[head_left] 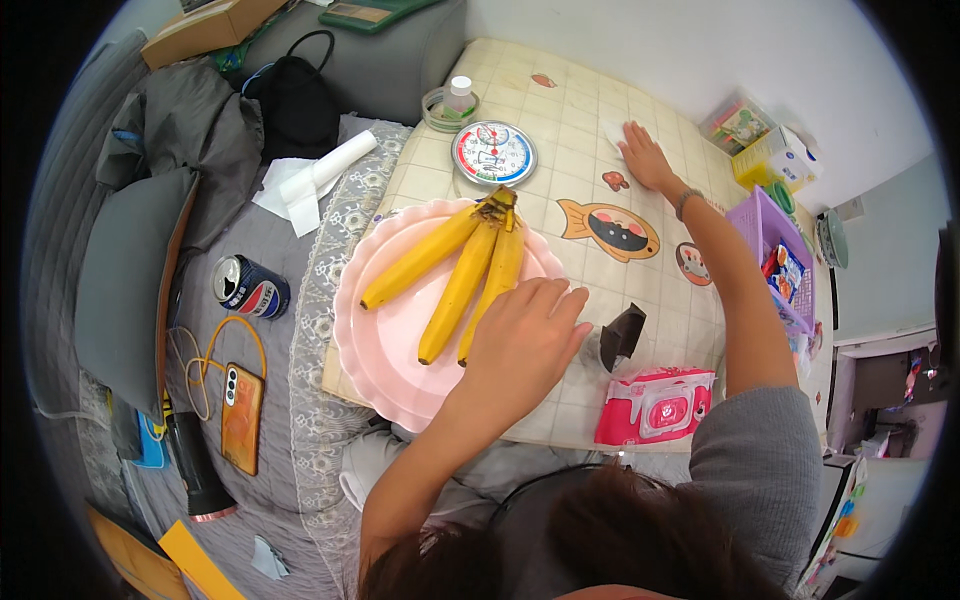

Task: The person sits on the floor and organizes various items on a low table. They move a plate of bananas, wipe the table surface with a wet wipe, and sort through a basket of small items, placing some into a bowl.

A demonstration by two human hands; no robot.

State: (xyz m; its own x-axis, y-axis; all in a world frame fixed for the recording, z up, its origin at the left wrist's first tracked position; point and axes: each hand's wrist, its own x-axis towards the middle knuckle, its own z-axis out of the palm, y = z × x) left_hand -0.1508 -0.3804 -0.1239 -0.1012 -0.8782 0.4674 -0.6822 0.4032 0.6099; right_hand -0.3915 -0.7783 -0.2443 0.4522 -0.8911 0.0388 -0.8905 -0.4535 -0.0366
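Observation:
My right hand (645,156) reaches to the far part of the table, its palm down on a thin white wipe or tissue (613,135) that shows past the fingers. Nearer to me, my left hand (529,330) lies over the right rim of a pink scalloped plate (397,360), beside the bananas. Its fingers are slightly bent, and the palm side is hidden. A bunch of three yellow bananas (469,277) rests on the plate, stems away from me. Just beyond the stems lies a round dial thermometer-hygrometer (495,154).
Right of my left hand are a dark folded packet (622,336) and a pink wipes pack (660,407). A purple basket (750,225) and a yellow box (776,159) line the right edge. Left, a Pepsi can (251,286), smartphone (242,418) and flashlight (196,469) lie on grey quilted fabric.

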